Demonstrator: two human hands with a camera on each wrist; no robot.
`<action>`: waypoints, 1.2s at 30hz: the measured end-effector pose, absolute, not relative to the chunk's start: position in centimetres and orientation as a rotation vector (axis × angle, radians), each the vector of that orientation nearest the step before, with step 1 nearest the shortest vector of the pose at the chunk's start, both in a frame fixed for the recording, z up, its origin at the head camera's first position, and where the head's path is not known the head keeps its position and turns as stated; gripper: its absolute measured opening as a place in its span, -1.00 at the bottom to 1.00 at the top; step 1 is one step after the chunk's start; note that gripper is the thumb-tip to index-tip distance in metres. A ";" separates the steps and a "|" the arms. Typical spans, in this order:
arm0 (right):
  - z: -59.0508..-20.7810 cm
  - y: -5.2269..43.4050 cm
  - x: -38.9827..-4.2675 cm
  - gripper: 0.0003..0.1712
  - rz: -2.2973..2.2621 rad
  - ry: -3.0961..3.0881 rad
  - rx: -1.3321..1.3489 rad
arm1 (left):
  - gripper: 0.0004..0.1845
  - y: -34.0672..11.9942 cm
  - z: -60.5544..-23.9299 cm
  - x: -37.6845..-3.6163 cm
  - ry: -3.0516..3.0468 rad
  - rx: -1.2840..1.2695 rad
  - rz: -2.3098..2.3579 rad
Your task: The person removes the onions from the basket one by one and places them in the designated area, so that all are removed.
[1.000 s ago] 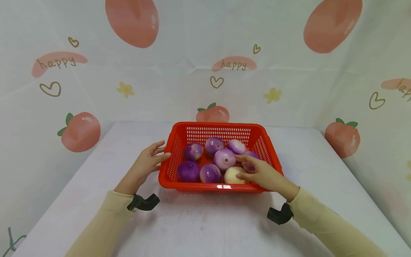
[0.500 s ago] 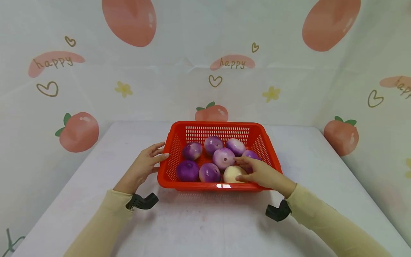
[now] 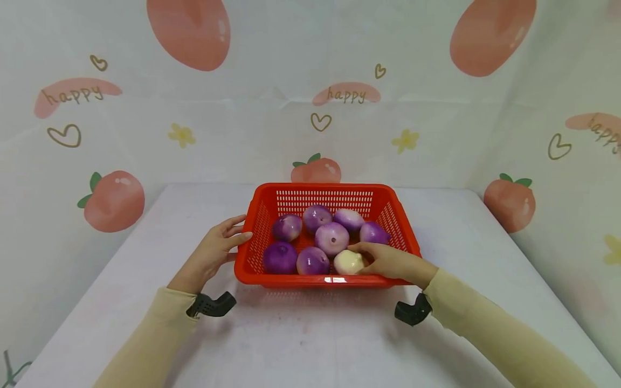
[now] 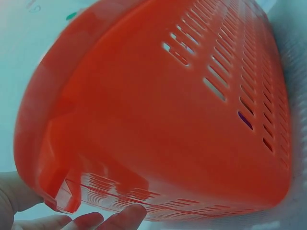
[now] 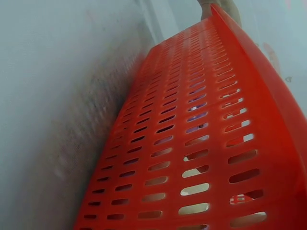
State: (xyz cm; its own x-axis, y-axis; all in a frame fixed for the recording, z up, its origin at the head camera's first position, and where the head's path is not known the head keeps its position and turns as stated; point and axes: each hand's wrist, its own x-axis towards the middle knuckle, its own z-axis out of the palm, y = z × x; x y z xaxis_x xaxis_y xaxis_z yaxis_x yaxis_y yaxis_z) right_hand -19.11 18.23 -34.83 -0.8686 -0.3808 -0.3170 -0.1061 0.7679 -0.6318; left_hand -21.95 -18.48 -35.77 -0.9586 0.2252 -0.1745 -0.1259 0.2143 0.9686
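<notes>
Right hand [image 3: 394,262] curls around the pale onion [image 3: 348,262] at the red basket's [image 3: 320,281] front edge; it looks firm, round and smooth, best cupped across its middle. Left hand [image 3: 215,251] rests flat-fingered against the basket's side on the desk [image 3: 301,334].

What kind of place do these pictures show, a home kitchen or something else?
Probably a staged recording booth, not a kitchen: a white peach-printed fabric backdrop wraps a white table, which holds only a red slotted plastic basket of purple onions.
</notes>
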 end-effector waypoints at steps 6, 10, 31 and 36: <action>-35.0 18.2 -19.4 -0.36 -0.901 2.486 -0.372 | -0.28 -18.5 -35.8 -22.0 2.209 0.097 1.805; -35.0 17.9 -19.7 -0.36 -0.890 2.479 -0.361 | -0.28 -18.6 -35.7 -22.0 2.207 0.098 1.808; -35.2 17.6 -20.1 -0.35 -0.873 2.477 -0.327 | -0.30 -18.6 -35.7 -22.0 2.159 0.059 1.819; -35.4 17.8 -20.0 -0.34 -0.876 2.493 -0.342 | -0.29 -18.7 -35.8 -22.0 2.105 0.070 1.862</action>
